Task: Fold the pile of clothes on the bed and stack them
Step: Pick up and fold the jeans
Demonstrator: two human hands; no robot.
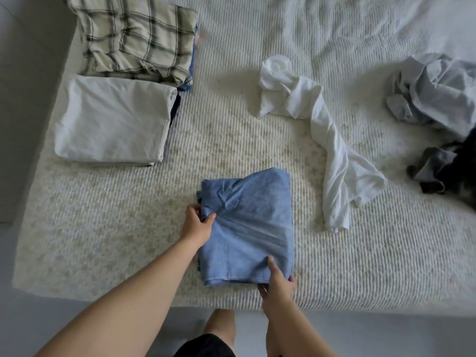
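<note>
Near the bed edge, both hands grip the blue garment (247, 228), lengthwise away.

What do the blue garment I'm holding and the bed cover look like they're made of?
Blue garment: thin, soft, matte woven cloth, probably cotton; it creases finely and drapes limp. Bed cover: thicker, cream, ribbed textile, possibly quilted or knitted, judging by its raised parallel ridges.

1. Soft, even daylight fills the scene; the bed (257, 130) reads pale and slightly washed out toward its far right corner.
2. Shadows are faint and short.
3. Wide-angle distortion bows the bed's edges.
4. Frame margins blur slightly.
</note>
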